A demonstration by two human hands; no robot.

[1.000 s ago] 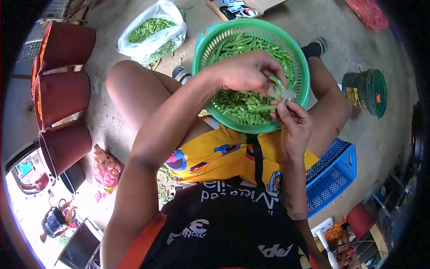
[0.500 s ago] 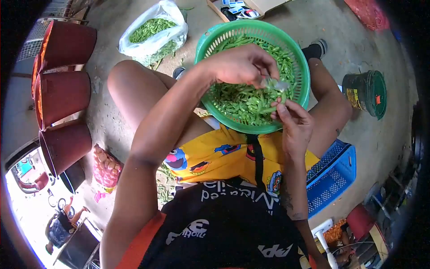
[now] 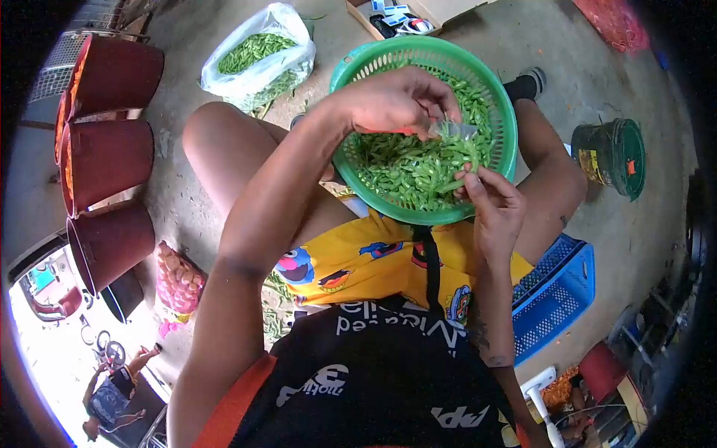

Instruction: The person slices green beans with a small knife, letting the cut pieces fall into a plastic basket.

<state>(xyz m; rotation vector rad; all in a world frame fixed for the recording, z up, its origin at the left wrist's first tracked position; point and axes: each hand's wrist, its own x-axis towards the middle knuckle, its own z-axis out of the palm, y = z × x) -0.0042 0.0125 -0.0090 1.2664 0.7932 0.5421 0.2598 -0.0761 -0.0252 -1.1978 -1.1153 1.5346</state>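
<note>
My left hand [image 3: 396,104] is closed on a small flat blade [image 3: 464,131] and reaches over a green plastic basket [image 3: 509,142]. Its handle, if it has one, is hidden by my fingers. My right hand [image 3: 494,205] pinches a green bean [image 3: 450,185] between thumb and fingers at the basket's near right rim, just below the blade. Cut green bean pieces [image 3: 418,168] fill much of the basket, which rests between my bent legs.
A white plastic bag [image 3: 305,56] of cut beans stands ahead to the left. Dark red buckets [image 3: 112,157] line the left side, with a pink net sack [image 3: 178,280] nearby. At right are a lidded dark green bucket [image 3: 609,158] and a blue crate [image 3: 553,306]. Another person [image 3: 112,396] is at far lower left.
My left hand has moved slightly up and back, and the blade shows more clearly. My right hand stays nearly still. The person at far lower left has shifted position.
</note>
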